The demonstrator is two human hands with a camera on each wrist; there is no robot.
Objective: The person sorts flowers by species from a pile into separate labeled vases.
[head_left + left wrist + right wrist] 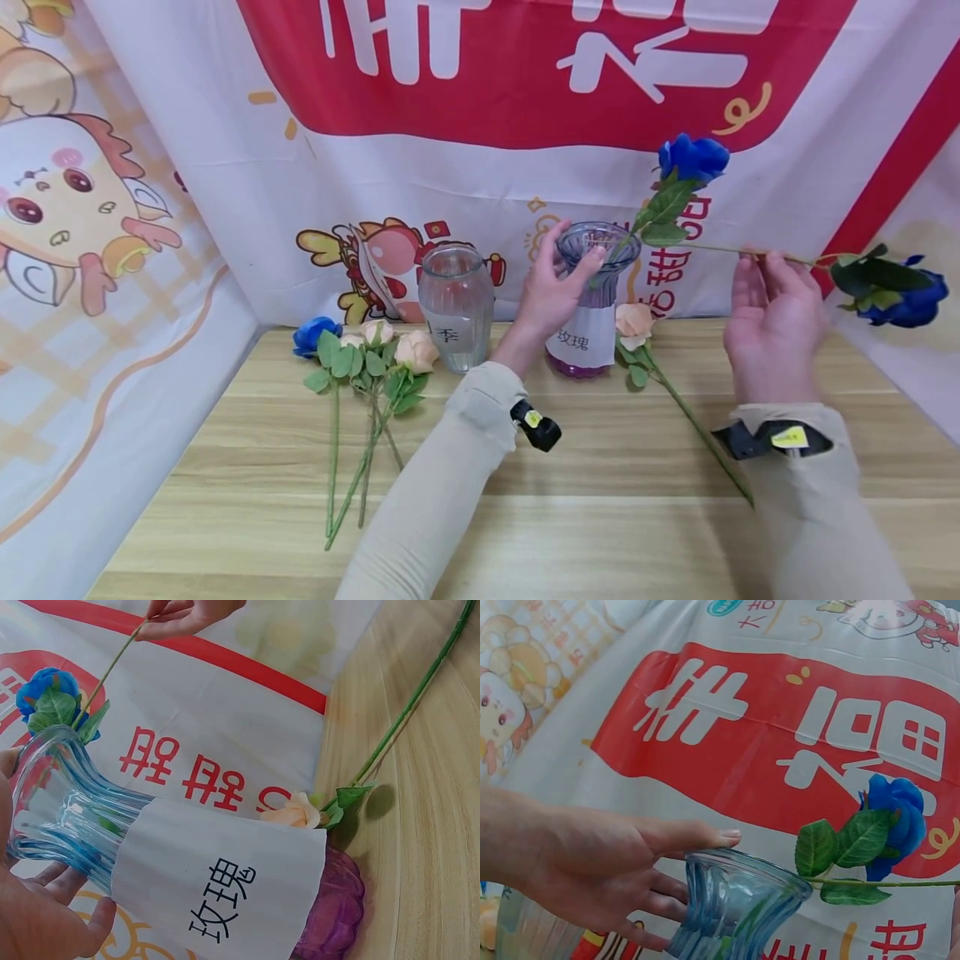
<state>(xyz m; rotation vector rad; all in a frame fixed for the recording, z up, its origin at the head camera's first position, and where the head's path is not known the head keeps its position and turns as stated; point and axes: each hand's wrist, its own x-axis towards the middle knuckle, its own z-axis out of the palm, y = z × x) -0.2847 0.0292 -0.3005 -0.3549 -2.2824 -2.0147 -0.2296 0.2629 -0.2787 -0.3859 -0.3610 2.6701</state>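
Observation:
My left hand [551, 292] grips the neck of a ribbed glass vase [597, 292], bluish above and purple at the base, with a white paper label [225, 877]. One blue rose [693, 158] stands in the vase, leaning right, its bloom and leaves above the rim. To the right, my right hand [776, 333] pinches the stem of a second blue rose [911, 298]. That bloom points right, while the stem runs left toward the vase mouth. Leaves of the first rose overlap the stem's end, so I cannot tell whether it touches the rim.
A clear glass vase [457, 321] with a paper label stands left of the held one. Several peach flowers [416, 352] and a blue rose [315, 336] lie on the wooden table [247, 467]. Another peach flower [635, 323] lies right of the purple-based vase. A printed cloth [420, 183] hangs behind.

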